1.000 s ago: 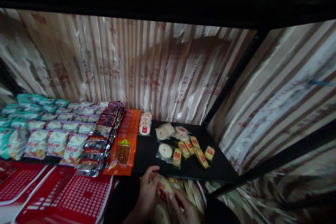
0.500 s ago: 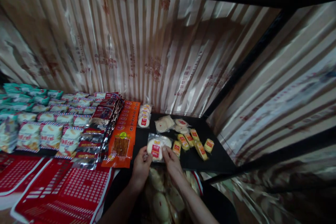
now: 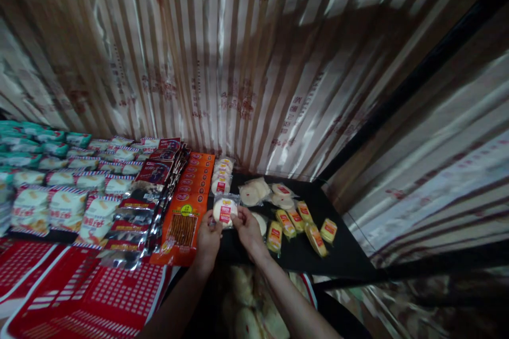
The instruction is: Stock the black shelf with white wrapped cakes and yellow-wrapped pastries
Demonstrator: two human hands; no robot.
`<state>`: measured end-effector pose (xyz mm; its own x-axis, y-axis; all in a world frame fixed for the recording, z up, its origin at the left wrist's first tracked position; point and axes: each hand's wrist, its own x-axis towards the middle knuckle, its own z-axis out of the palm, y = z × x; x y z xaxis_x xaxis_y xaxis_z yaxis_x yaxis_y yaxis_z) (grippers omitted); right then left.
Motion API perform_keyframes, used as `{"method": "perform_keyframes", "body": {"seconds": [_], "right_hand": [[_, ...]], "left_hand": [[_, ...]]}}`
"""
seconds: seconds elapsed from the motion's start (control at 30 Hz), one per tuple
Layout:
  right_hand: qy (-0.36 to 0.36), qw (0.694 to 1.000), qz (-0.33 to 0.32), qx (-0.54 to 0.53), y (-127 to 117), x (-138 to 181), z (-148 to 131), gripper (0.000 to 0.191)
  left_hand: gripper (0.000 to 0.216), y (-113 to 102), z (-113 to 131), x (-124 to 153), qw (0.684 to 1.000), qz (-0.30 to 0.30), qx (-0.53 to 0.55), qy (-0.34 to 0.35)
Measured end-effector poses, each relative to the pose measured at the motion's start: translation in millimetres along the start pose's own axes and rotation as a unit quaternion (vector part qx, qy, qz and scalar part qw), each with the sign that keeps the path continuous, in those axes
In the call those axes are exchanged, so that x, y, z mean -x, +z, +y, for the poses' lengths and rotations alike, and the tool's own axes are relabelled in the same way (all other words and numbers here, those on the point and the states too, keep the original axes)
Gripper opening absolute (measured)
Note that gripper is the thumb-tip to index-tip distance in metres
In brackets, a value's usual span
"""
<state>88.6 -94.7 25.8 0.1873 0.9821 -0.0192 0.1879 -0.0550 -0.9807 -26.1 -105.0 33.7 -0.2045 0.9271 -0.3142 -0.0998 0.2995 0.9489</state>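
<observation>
Both hands hold one clear packet with a round white cake and a red label [image 3: 224, 210] just above the black shelf [image 3: 342, 254]. My left hand [image 3: 207, 238] pinches its left edge and my right hand [image 3: 246, 229] pinches its right edge. The packet sits at the near end of a row of the same cake packets [image 3: 221, 175] that runs toward the back wall. An orange snack packet [image 3: 183, 228] lies just left of my left hand. Another round cake packet [image 3: 261, 222] shows partly behind my right hand.
Small yellow packets [image 3: 296, 222] lie scattered on the shelf's right part, with loose cake packets [image 3: 254, 192] behind them. Dark red packets [image 3: 149, 190] and white snack bags [image 3: 67, 204] fill the left. A bag of more cakes [image 3: 254, 312] sits below my arms. Striped foil [image 3: 222, 63] lines the walls.
Both hands rose from the bag below with a cake packet, then carried it left and back to the near end of the cake row. The camera tilted up.
</observation>
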Motion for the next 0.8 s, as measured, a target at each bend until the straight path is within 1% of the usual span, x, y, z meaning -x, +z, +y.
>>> {"method": "perform_keyframes", "body": {"seconds": [0.07, 0.17, 0.23, 0.33, 0.47, 0.57, 0.7, 0.8], "right_hand": [[-0.003, 0.998, 0.014, 0.054, 6, -15, 2, 0.027], [-0.006, 0.991, 0.029, 0.13, 14, -35, 4, 0.025], [-0.003, 0.982, 0.038, 0.184, 19, -45, 4, 0.025], [-0.005, 0.967, 0.043, 0.253, 23, -55, 3, 0.024], [-0.005, 0.95, 0.034, 0.311, 25, -61, -1, 0.025], [0.004, 0.938, 0.033, 0.346, 24, -64, -4, 0.028], [0.013, 0.927, 0.031, 0.374, 25, -67, -3, 0.03], [0.018, 0.925, 0.038, 0.377, 27, -70, 1, 0.032]], "left_hand": [[0.042, 0, -1, -8, 0.998, 0.015, -0.053, 0.041], [0.037, 1, -3, -16, 0.979, 0.053, -0.15, 0.129], [0.038, 5, -5, -21, 0.968, 0.057, -0.191, 0.153], [0.041, 13, -11, -29, 0.964, 0.027, -0.216, 0.152], [0.045, 21, -14, -38, 0.959, -0.012, -0.236, 0.156], [0.05, 25, -12, -41, 0.952, -0.02, -0.254, 0.167], [0.051, 28, -7, -46, 0.95, -0.026, -0.275, 0.147], [0.052, 29, -8, -50, 0.948, -0.031, -0.283, 0.14]]}}
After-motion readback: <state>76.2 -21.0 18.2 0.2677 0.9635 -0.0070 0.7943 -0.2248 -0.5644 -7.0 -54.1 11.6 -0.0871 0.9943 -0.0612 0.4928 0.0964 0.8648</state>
